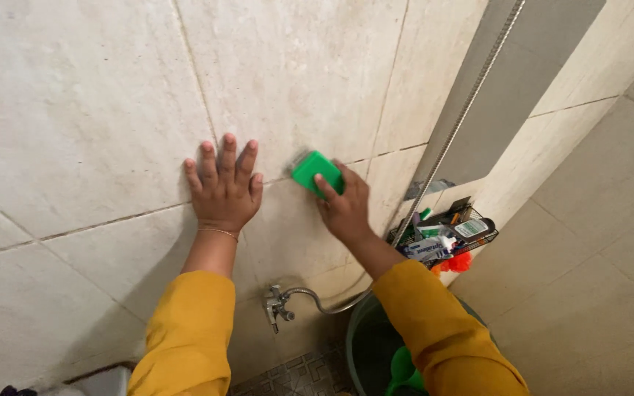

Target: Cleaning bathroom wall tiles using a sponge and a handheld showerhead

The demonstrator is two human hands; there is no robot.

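Observation:
My right hand [346, 207] grips a green scrub pad [315, 171] and presses it flat against the beige tiled wall [89, 110], just above a dark grout line. My left hand [223, 188] rests flat on the same wall to the left of the pad, fingers spread and pointing up, holding nothing. A thin bangle circles the left wrist. Both arms wear mustard-yellow sleeves.
A metal tap [279, 304] sticks out of the wall below my hands, with a flexible metal shower hose [458, 117] rising to the upper right. A black wire rack [445, 235] of toiletries hangs at right. A dark bucket [368, 345] with a green scoop [402, 370] stands below.

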